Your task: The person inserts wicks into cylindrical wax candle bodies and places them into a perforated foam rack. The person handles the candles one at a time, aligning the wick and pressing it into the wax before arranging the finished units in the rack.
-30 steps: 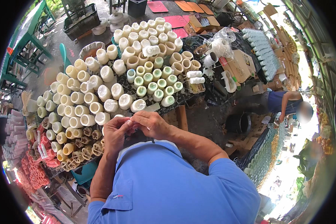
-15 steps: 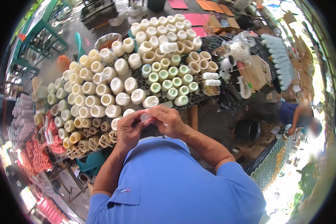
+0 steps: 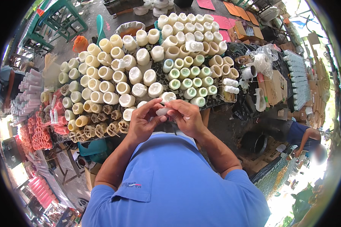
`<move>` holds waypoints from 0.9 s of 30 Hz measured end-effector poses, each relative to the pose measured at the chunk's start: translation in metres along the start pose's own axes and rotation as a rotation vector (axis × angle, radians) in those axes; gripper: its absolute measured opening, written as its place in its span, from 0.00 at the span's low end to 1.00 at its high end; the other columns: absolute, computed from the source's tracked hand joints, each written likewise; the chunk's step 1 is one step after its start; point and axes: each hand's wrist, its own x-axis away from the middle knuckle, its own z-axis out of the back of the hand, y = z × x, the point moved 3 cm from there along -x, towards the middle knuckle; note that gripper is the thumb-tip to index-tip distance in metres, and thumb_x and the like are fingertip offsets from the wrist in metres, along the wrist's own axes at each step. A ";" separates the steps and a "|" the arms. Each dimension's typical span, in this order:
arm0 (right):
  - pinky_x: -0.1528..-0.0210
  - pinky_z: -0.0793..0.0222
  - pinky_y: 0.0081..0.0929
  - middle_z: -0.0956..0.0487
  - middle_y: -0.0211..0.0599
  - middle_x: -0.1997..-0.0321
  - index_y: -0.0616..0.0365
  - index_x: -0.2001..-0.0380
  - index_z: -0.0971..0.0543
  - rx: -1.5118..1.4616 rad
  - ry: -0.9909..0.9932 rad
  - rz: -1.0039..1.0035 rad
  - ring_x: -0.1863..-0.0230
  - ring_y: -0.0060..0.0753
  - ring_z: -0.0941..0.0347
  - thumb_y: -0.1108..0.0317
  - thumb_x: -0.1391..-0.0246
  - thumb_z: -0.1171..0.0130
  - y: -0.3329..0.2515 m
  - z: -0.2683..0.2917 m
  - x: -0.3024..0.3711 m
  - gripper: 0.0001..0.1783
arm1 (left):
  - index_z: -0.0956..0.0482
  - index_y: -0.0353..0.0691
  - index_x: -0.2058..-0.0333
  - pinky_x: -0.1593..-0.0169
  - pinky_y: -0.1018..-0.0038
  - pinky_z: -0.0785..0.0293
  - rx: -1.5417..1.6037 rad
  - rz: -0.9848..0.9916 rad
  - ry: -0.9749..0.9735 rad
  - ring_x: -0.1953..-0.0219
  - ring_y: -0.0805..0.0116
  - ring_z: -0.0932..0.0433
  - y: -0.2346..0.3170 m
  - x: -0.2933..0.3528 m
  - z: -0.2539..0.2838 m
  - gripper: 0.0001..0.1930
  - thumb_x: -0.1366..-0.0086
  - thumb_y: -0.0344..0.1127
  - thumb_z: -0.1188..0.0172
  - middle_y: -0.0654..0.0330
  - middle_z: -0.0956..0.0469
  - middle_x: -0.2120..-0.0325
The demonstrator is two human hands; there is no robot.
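In front of my chest, at the near edge of the table, both hands meet over a small whitish lump that looks like wax. My left hand is closed on its left side, thumb and fingers curled round it. From the right, my right hand pinches the same lump. The fingers partly cover it, so its full shape is hidden. Just beyond my fingers stand cream-white cylinders that look like candles, many hollowed at the top. Pale green-lined ones form a group to the right.
Brown, textured cylinders line the table's near left edge. Red netting and pink pieces lie farther left. On the right are clear plastic bags, a cardboard box and a black bucket. A co-worker bends at the far right.
My hands have shifted slightly right and spread a little apart, showing more of the whitish lump. The view has turned, so the table sits farther right and higher.
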 end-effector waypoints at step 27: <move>0.57 0.16 0.37 0.15 0.46 0.53 0.65 0.52 0.16 0.193 0.026 0.138 0.58 0.45 0.14 0.86 0.47 0.32 0.064 0.028 -0.024 0.18 | 0.12 0.34 0.53 0.70 0.78 0.24 0.381 0.459 0.009 0.71 0.75 0.18 -0.068 -0.057 -0.014 0.09 0.27 0.32 0.31 0.59 0.13 0.68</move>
